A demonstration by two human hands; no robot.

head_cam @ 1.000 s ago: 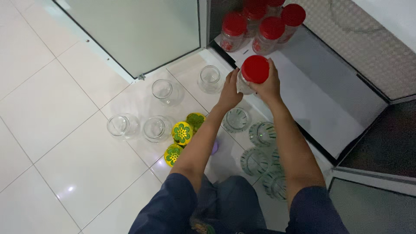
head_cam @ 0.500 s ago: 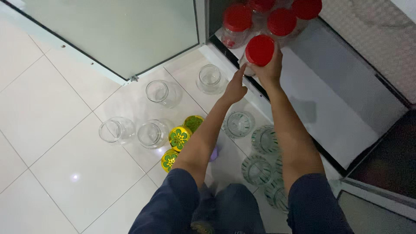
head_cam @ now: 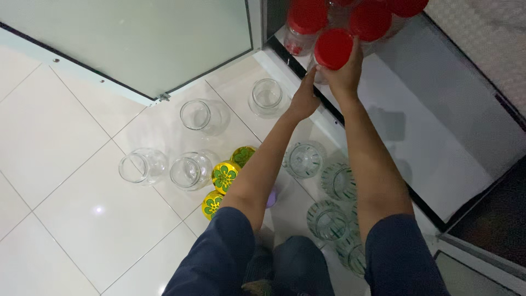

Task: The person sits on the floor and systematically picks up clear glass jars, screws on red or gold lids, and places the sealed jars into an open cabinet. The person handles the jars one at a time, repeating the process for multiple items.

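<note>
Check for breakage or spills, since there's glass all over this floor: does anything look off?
Nothing looks broken or spilled. The open glass jars stand upright on the tile; yellow flowered lids lie loose beside them. The right hand grips a red-lidded jar at the cabinet shelf.

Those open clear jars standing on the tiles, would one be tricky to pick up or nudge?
Probably fragile: the clear jar looks like glass on a hard tile floor. It looks empty and lidless, so likely light. Its rounded, glossy sides might slip, and it could roll if tipped.
</note>
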